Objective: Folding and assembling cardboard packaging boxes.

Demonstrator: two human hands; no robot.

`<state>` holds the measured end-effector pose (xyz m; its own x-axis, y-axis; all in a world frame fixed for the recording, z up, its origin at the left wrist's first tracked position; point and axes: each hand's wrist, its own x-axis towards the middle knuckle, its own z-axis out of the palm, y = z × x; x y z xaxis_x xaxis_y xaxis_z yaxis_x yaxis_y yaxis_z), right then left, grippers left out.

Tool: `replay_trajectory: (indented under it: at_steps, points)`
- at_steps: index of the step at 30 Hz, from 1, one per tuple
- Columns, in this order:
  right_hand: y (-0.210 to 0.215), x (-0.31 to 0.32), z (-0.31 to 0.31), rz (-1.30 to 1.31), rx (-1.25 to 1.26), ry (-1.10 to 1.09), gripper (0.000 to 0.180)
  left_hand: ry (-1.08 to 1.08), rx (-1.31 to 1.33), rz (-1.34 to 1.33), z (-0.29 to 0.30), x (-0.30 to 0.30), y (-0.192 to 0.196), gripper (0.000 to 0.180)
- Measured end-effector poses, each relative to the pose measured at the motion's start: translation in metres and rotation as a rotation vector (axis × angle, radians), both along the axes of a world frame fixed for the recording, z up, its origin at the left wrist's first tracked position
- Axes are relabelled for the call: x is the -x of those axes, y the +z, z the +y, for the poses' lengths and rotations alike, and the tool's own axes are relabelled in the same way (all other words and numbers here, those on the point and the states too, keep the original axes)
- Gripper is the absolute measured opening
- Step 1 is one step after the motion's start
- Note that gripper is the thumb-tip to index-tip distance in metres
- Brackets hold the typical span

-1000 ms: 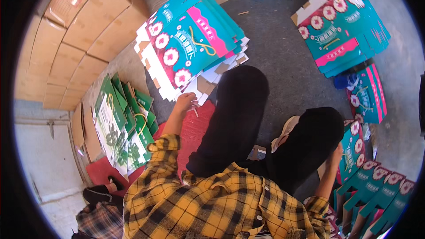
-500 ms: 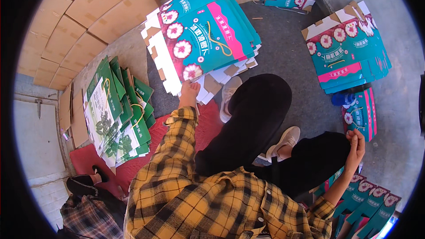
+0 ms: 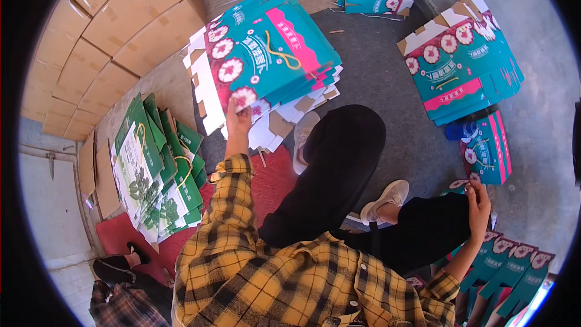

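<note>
A stack of flat printed cartons [image 3: 242, 54], teal and pink with round flower-like pictures and a yellow cord handle, lies ahead of me. At the near corner of the top carton, my left hand [image 3: 238, 125] pinches the edge, thumb on the printed face and fingers partly hidden below. Beside my right knee, my right hand [image 3: 479, 211] is closed, fingertips together; whatever is between them is too small to make out. Next to that hand, farther off, a teal and pink carton [image 3: 493, 151] lies with a blue object [image 3: 461, 131] at its edge.
Green and white cartons [image 3: 151, 169] lean in a pile at left on a red mat [image 3: 269, 178]. Brown boxes [image 3: 151, 24] are stacked behind. More teal cartons [image 3: 463, 60] lie at right, far back and lower right [image 3: 505, 266]. Another person's legs [image 3: 124, 266] show at lower left.
My left hand has moved up onto the top carton's corner, thumb now over its face. The whole view has shifted slightly. My right hand stays closed beside the knee.
</note>
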<state>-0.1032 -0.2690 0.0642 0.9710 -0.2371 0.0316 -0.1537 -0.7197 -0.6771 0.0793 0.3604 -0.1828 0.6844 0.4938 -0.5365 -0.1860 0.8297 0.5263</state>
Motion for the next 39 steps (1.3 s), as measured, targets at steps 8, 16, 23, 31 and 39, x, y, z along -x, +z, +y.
replay_trajectory:
  at_steps: [8, 16, 23, 31, 39]
  points:
    - [0.009, 0.008, 0.004, -0.070, 0.140, -0.021, 0.021, -0.216, -0.375, -0.102, -0.061, -0.040, 0.146, 0.025]
    - [0.001, 0.002, -0.024, 0.003, -0.040, 0.035, 0.024, -0.702, -1.449, 0.257, -0.191, 0.037, 0.289, 0.022]
    - [-0.005, -0.103, 0.016, 0.122, -1.136, 0.134, 0.080, -0.654, -2.025, -0.691, -0.332, 0.128, 0.213, 0.043]
    - [-0.088, -0.090, -0.021, 0.159, -1.375, -0.201, 0.071, -0.976, -2.421, -0.931, -0.380, 0.167, 0.136, 0.056]
    - [-0.053, -0.060, -0.016, 0.221, -1.247, -0.178, 0.077, -1.039, -2.405, -0.976, -0.378, 0.176, 0.133, 0.058]
